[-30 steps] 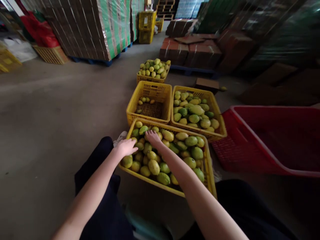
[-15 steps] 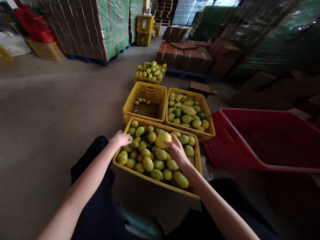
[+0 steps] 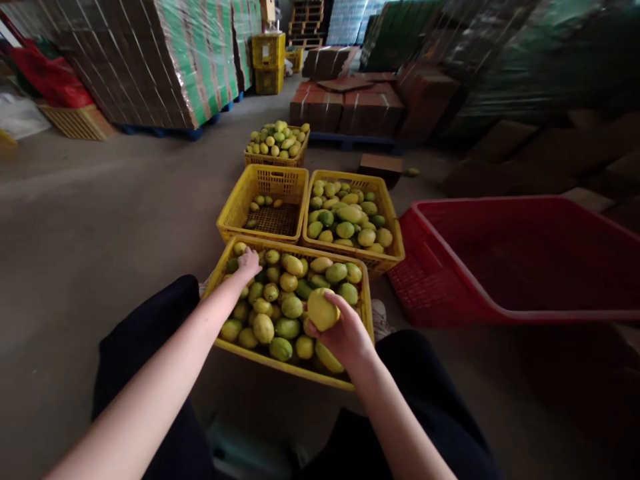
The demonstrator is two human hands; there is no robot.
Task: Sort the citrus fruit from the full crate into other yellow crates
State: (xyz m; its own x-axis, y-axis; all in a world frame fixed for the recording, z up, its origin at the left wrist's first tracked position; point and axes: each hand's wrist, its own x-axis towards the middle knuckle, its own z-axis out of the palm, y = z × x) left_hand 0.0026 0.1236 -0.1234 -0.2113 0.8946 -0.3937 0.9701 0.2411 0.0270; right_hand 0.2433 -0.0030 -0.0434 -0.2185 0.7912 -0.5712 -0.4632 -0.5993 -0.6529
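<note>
My right hand (image 3: 345,333) is closed around a yellow lemon (image 3: 323,309), raised above the near right part of a yellow crate (image 3: 280,363). Yellow and green lemons (image 3: 263,328) fill this crate, which stands between my legs. At its far left corner, my left hand (image 3: 249,262) reaches down among the fruit with its fingers bent together. Whatever those fingers grip is hidden. A yellowish lemon (image 3: 240,249) lies just beside them.
Beyond stand a crate (image 3: 235,210) with several lemons on its bottom, a fuller crate (image 3: 395,233) and another heaped crate (image 3: 257,160). A big red basket (image 3: 460,267) is at the right. Wrapped pallet stacks (image 3: 200,60) and flat cartons (image 3: 370,110) stand farther back.
My right hand has drawn the yellow lemon nearer to me and turned palm up. My left hand has moved from the crate's left rim in over the fruit at the far left corner.
</note>
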